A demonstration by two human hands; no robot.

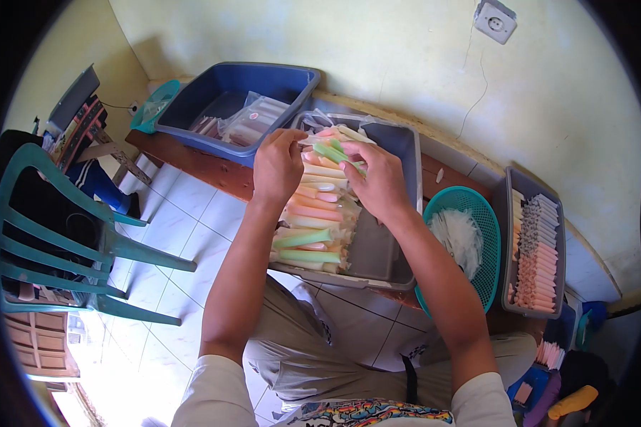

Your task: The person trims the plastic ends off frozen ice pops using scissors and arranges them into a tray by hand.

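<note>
Long green tubes in clear plastic sleeves, which look like ice pops, lie between my hands over the grey tub. My right hand is closed on them with thumb and fingers. To their left, my left hand has its fingers curled together near a bit of clear plastic; what they pinch, if anything, is hidden. Below both hands, rows of orange, cream and green tubes fill the left side of the tub.
A blue tub with packed bags stands at left. On the right are a turquoise basket of clear plastic sleeves and a grey tray of pink and white tubes. A green chair stands far left.
</note>
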